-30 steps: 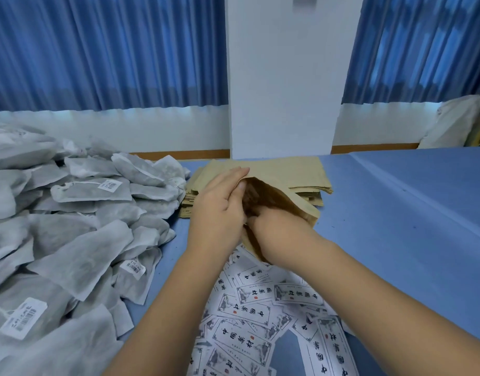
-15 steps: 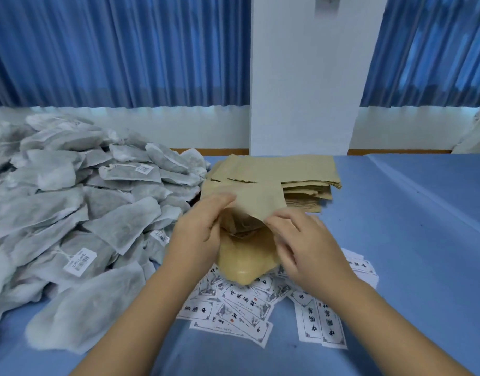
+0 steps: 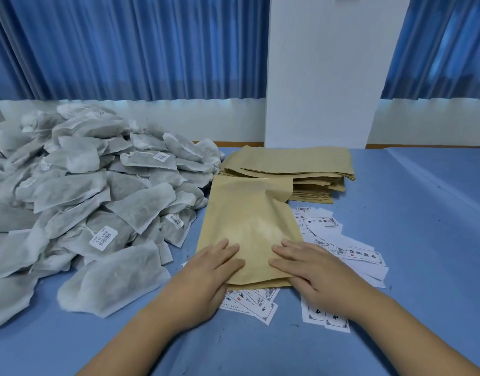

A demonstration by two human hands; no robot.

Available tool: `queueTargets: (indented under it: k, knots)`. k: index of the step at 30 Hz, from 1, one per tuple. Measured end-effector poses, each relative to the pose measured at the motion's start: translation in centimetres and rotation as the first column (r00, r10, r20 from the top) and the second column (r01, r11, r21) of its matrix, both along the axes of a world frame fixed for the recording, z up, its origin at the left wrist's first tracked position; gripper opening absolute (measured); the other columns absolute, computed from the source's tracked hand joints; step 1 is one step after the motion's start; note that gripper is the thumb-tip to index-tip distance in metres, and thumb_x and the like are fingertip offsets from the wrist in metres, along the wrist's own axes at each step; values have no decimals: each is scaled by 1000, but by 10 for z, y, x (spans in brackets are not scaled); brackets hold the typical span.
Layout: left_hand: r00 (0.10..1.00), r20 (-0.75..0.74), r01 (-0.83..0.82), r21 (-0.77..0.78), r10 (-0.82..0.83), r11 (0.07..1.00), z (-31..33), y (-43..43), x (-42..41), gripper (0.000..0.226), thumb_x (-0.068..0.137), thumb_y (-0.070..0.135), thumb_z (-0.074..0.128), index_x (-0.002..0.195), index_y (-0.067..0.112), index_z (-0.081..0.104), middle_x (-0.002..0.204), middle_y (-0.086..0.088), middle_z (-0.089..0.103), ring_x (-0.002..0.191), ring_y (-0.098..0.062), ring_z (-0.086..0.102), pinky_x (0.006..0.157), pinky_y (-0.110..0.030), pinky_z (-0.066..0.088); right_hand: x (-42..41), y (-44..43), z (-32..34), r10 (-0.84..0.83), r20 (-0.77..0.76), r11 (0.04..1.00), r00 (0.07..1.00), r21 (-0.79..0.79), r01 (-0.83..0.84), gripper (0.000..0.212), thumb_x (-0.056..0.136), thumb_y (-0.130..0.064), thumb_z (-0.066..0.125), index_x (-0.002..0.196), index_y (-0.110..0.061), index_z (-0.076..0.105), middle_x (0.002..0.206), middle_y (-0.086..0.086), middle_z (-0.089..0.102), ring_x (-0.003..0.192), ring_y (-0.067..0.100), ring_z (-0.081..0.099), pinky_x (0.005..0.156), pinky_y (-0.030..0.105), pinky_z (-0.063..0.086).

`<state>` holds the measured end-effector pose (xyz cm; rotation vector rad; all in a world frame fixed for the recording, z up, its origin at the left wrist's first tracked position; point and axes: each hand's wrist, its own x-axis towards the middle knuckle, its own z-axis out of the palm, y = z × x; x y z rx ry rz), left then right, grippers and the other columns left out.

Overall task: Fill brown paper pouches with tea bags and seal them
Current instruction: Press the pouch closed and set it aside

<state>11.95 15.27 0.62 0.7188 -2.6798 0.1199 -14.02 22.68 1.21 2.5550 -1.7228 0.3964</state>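
One pouch [image 3: 249,226] lies flat on the table [image 3: 423,240]. The left hand [image 3: 206,272] and the right hand [image 3: 314,270] rest side by side on its near end. A pile of tea bags [image 3: 98,191] lies to its left. A stack of pouches [image 3: 295,164] sits just behind it. Paper labels [image 3: 355,248] lie under it and to its right.

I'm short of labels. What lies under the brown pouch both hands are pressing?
Printed labels poke out from under the brown pouch at its near edge and right side. How many lie beneath it is covered.
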Motion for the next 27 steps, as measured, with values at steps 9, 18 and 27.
queueTargets:
  k: [9,18,27]
  knots:
    - [963,264,-135,313,51,940,-14,-10,3,51,100,55,17,143,52,-10,157,20,-12,146,-6,-17,115,-23,-13,-1,0,-18,6,-110,987,994,161,12,54,100,-54,18,151,-37,15,156,-20,-5,144,1,-12,106,11,-21]
    - [851,485,-334,202,202,921,-3,5,-23,56,98,59,13,151,43,4,162,3,-6,148,-34,1,119,-49,5,15,12,0,11,-164,978,986,-202,-44,22,74,-37,79,94,-28,76,102,-14,73,97,14,70,52,22,55]
    - [826,511,-359,153,237,920,-8,11,-26,61,97,61,9,152,37,-4,162,-2,-12,147,-38,-5,117,-55,1,34,2,9,-85,-217,990,973,-126,59,15,69,-29,69,58,-22,61,57,-8,55,59,13,64,38,22,43]
